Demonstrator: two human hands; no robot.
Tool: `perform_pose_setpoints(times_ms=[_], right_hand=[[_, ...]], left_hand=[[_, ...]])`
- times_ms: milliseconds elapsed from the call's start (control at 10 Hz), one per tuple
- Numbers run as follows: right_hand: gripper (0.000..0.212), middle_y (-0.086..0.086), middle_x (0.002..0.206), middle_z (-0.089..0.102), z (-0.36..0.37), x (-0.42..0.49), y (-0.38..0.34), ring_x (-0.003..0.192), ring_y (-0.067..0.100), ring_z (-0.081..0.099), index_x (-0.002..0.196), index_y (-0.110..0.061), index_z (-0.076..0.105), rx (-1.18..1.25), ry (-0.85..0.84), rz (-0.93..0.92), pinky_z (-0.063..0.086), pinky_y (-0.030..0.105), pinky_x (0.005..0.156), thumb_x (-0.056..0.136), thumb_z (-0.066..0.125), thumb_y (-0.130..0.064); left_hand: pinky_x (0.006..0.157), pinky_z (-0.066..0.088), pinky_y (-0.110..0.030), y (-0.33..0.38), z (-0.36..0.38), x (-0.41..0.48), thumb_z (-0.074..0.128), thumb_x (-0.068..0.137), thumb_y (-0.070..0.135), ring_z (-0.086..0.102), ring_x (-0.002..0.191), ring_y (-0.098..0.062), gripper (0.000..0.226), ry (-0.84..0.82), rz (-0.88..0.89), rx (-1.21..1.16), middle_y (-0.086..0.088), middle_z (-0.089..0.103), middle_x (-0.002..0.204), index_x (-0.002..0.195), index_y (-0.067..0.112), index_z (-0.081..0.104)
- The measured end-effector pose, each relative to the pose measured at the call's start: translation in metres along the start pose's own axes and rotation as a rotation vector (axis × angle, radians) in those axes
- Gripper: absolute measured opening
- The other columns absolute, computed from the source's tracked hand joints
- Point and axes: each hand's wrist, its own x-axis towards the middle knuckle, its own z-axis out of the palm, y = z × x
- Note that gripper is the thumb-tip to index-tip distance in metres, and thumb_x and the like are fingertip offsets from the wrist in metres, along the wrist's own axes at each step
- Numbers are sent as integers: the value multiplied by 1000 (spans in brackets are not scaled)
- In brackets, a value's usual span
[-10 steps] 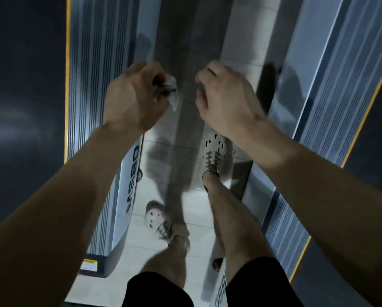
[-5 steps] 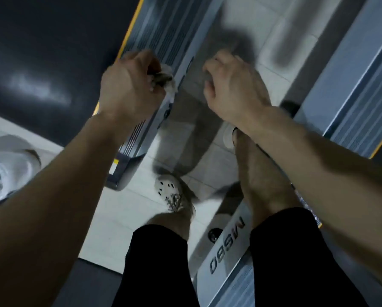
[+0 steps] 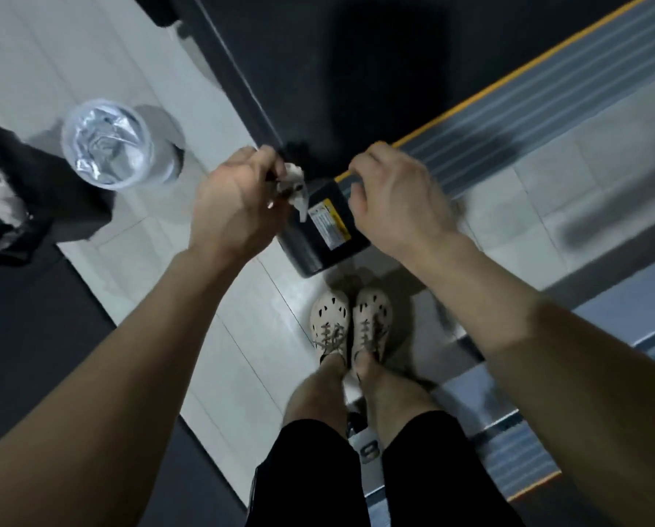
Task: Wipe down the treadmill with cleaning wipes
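Treadmill in black (image 3: 375, 70), with a yellow stripe and a grey ribbed side rail along its dark belt, runs across the top of the view. Its rear end cap, bearing a yellow-and-white warning label (image 3: 327, 226), lies just below the 2 hands. This is a heavy, rigid machine that should not shift under wiping. The rail is grooved, so dirt likely sits in the ribs.

White floor tiles (image 3: 249, 329) lie around it. On them, well to the left, stands a round bin lined with a crinkled clear plastic bag (image 3: 105, 144).

The left hand (image 3: 238, 199) is clenched round a small crumpled white cleaning wipe (image 3: 291, 184), held between thumb and curled fingers above the end cap's corner, with 1 tip hanging free. The right hand (image 3: 398, 199) hovers beside it, fingers loosely curled with nothing seen in them.

The wipe is light, soft and probably damp. Balled up, it offers little wiping face, and it looks grey-smudged, so I judge it spent. It is best pinched by a loose corner to unfold it, or kept bunched in the palm for dropping in the bin.
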Motion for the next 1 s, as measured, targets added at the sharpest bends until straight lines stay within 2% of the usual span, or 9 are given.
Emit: perform_pose_setpoints(times_ms=[200, 300, 400, 500, 700, 800, 900, 1000], right_hand=[[17, 11, 110, 64, -9, 23, -78, 99, 32, 63, 111, -5, 68, 4, -77, -137, 53, 48, 90, 99, 58, -12], [12, 11, 104, 63, -19, 20, -123, 94, 33, 62, 103, -6, 68, 11, -108, -170, 53, 49, 85, 95, 60, -10], [11, 10, 101, 62, -26, 23, -166, 91, 34, 62, 100, -6, 68, 31, -135, -235, 53, 46, 81, 92, 64, -12], [8, 8, 98, 60, -17, 37, -213, 90, 34, 62, 97, -9, 66, 18, -166, -292, 53, 44, 79, 91, 65, -14], [18, 8, 107, 66, 21, 85, -315, 93, 37, 65, 109, -10, 71, 22, -149, -289, 54, 44, 82, 92, 67, -15], [21, 9, 110, 67, 35, 110, -362, 94, 34, 65, 114, -11, 71, 13, -132, -226, 53, 44, 83, 96, 64, -19], [19, 10, 106, 66, 35, 127, -403, 92, 33, 64, 111, -9, 71, 20, -85, -196, 54, 44, 82, 98, 61, -19], [20, 12, 108, 67, 33, 131, -425, 93, 34, 65, 110, -7, 71, 18, -36, -103, 55, 46, 82, 99, 61, -19]], left_hand=[[75, 57, -46, -39, -70, -49, 68, 88, 26, 66, 90, -29, 20, 83, -252, -14, 1, 69, 105, 107, 26, 63], [77, 56, -45, -58, -114, -83, 72, 88, 24, 66, 94, -29, 21, 176, -370, -35, 1, 69, 106, 108, 23, 64], [75, 51, -38, -85, -157, -116, 72, 87, 23, 66, 93, -22, 19, 316, -515, -71, 8, 69, 104, 104, 26, 64], [80, 57, -42, -127, -195, -144, 72, 86, 26, 68, 95, -20, 17, 430, -618, -79, 10, 70, 102, 102, 29, 65], [79, 53, -42, -251, -262, -156, 69, 89, 30, 66, 96, -26, 19, 618, -752, 49, 3, 70, 102, 106, 25, 66], [80, 49, -40, -322, -283, -145, 67, 95, 36, 65, 111, -27, 36, 469, -782, 55, 1, 68, 120, 130, 28, 64], [87, 53, -43, -371, -305, -140, 66, 97, 39, 66, 119, -33, 46, 230, -791, 8, -5, 67, 133, 141, 28, 63], [90, 58, -44, -390, -326, -147, 66, 97, 38, 70, 111, -32, 34, 100, -690, -15, -2, 75, 125, 130, 29, 69]])
